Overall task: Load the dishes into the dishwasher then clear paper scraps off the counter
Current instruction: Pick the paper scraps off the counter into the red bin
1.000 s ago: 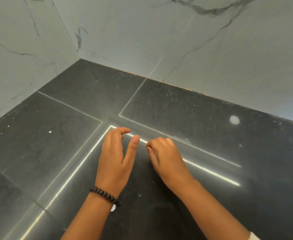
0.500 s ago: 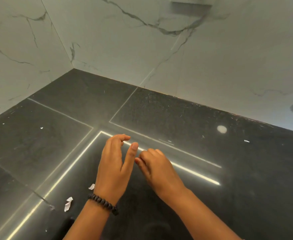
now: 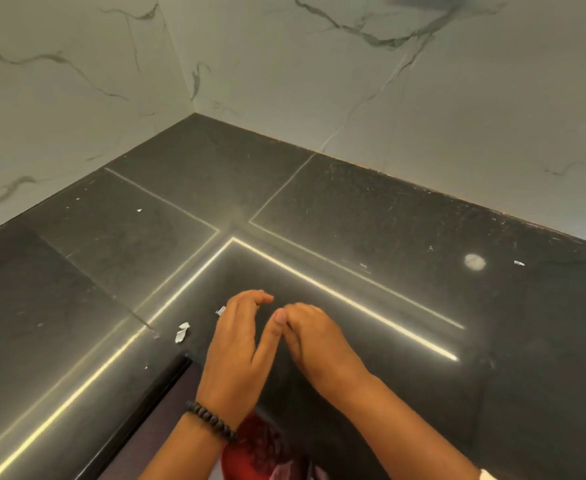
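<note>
My left hand (image 3: pixel 239 344), with a bead bracelet on the wrist, is cupped on its edge on the dark counter (image 3: pixel 371 220); its fingers curve over and the thumb points up. My right hand (image 3: pixel 314 336) lies beside it with fingers curled down onto the counter, knuckles touching the left thumb. Whether anything sits under those fingers is hidden. A white paper scrap (image 3: pixel 181 332) lies left of my left hand and a smaller scrap (image 3: pixel 220 310) lies by its knuckles. Another scrap (image 3: pixel 519 263) lies far right.
Marble walls (image 3: pixel 284 81) close off the counter's corner at the back and left. The counter's inner front edge (image 3: pixel 153 403) runs below my left wrist. A red thing (image 3: pixel 250 452) shows below the edge. A pale round spot (image 3: pixel 474 261) marks the counter at right.
Both hands have drawn back toward the counter's front edge and closed together until they touch. The view has tilted down, bringing the edge, two scraps and the red thing into sight.
</note>
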